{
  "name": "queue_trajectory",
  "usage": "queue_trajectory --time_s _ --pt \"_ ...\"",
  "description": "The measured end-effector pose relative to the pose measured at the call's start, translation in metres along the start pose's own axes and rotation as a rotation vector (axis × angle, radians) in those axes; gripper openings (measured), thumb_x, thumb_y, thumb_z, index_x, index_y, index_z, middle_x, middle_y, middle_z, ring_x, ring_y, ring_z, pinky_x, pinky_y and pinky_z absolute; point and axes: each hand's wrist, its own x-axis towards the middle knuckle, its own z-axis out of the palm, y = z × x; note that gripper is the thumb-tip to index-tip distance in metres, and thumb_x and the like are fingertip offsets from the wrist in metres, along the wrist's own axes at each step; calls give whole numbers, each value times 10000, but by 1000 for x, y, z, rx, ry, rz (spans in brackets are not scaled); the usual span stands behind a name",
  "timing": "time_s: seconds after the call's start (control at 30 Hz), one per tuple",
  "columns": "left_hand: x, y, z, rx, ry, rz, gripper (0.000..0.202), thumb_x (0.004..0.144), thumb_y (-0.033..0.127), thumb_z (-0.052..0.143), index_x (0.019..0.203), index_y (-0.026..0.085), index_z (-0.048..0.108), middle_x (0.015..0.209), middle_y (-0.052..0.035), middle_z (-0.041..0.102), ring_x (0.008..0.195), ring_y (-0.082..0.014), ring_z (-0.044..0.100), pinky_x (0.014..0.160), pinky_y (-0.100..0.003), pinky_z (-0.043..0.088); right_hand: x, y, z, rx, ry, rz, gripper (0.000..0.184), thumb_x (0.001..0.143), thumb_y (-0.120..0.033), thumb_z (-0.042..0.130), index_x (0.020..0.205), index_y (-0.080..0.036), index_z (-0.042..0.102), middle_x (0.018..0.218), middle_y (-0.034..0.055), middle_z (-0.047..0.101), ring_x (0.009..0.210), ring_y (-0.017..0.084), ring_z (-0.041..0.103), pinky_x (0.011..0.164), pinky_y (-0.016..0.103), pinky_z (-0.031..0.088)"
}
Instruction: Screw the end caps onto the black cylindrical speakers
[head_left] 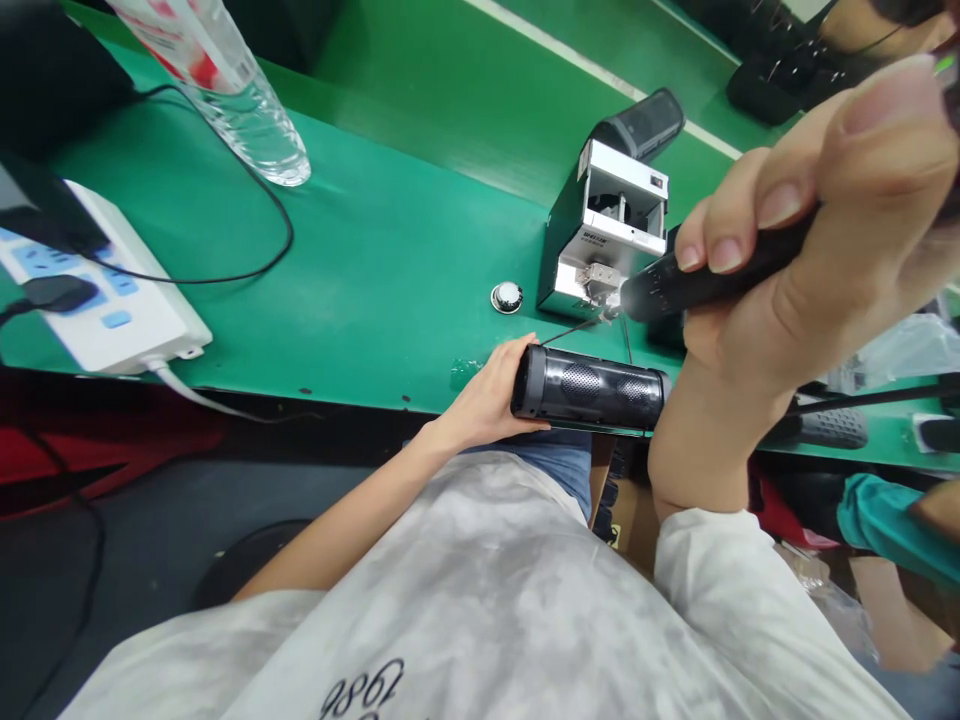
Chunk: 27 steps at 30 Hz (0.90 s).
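My left hand point(491, 398) is wrapped around the left end of a black cylindrical speaker point(600, 388) with perforated grilles. The speaker lies along the front edge of the green bench. High on the right, my right hand point(817, 250) is closed around a black electric screwdriver point(660, 288). Its tip is beside the metal pick-up block of a silver-and-black screw feeder point(574, 245); whether it touches or carries a screw is too small to tell. A small round knob-like part point(507, 296) with a white top sits on the bench left of the feeder.
A water bottle point(259, 120) and a white power strip point(127, 290) with plugs and cables occupy the left. Another black speaker point(641, 122) lies behind the feeder. At right are a black perforated device point(832, 427) and a person's teal sleeve point(892, 525).
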Motion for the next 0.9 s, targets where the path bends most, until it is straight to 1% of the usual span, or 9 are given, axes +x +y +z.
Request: queue_trajectory --time_s 0.07,0.13,0.17,0.27,0.4,0.53,0.63,0.77,0.9 --pt "0 1 -1 -7 3 -5 1372 815 479 1074 1858 278 204 1790 -265 456 1688 -508 482 1376 -766 454 -11 -1 15 71 6 -157 228 996 -433 970 840 -368 816 684 -101 565 484 19 515 426 184 388" --pt "0 2 -1 -11 5 -16 1359 808 471 1078 1850 285 225 1784 -256 457 1683 -505 484 1376 -760 456 -18 8 20 78 -60 -196 92 1045 -379 899 986 -358 832 735 -91 575 463 20 476 409 196 373" --pt "0 3 -2 -10 3 -23 1359 800 465 1083 1845 287 234 1774 -253 464 1674 -505 491 1371 -758 462 -21 14 19 60 -88 -185 71 1043 -371 887 1042 -351 818 736 -84 549 458 34 466 401 206 379" --pt "1 5 -2 0 -5 -50 1356 775 423 1101 1825 279 254 1711 -247 516 1616 -499 541 1336 -751 500 -32 37 13 -10 -110 -69 230 1013 -435 907 1156 -354 746 673 -93 454 453 98 472 393 250 408" --pt "2 5 -2 -18 8 -61 1329 756 403 1106 1798 277 292 1663 -236 559 1568 -494 582 1304 -751 529 -53 53 13 23 -104 41 398 973 -565 957 1129 -342 667 656 -110 504 417 109 412 385 278 356" --pt "2 2 -1 -39 16 -55 1298 753 413 1097 1783 282 318 1675 -230 565 1578 -495 585 1304 -760 529 -61 55 13 114 -148 87 367 976 -472 979 1140 -332 682 677 -107 545 420 105 413 387 274 378" --pt "1 1 0 -35 17 -59 1302 754 424 1099 1782 283 313 1679 -232 559 1585 -496 580 1309 -762 527 -58 58 11 163 -157 70 359 940 -400 999 1134 -351 700 670 -111 571 391 108 393 348 274 356" --pt "1 3 -1 -35 10 -62 1306 759 450 1108 1775 268 310 1662 -243 558 1559 -492 589 1286 -740 553 -57 63 8 141 -152 42 322 931 -412 984 1116 -369 724 651 -110 559 363 107 361 323 277 327" --pt "1 3 -2 -31 3 -60 1299 764 442 1104 1777 272 310 1652 -240 557 1558 -492 586 1283 -745 550 -62 65 7 94 -153 55 343 949 -476 976 1108 -357 696 649 -110 509 382 98 380 352 254 373"
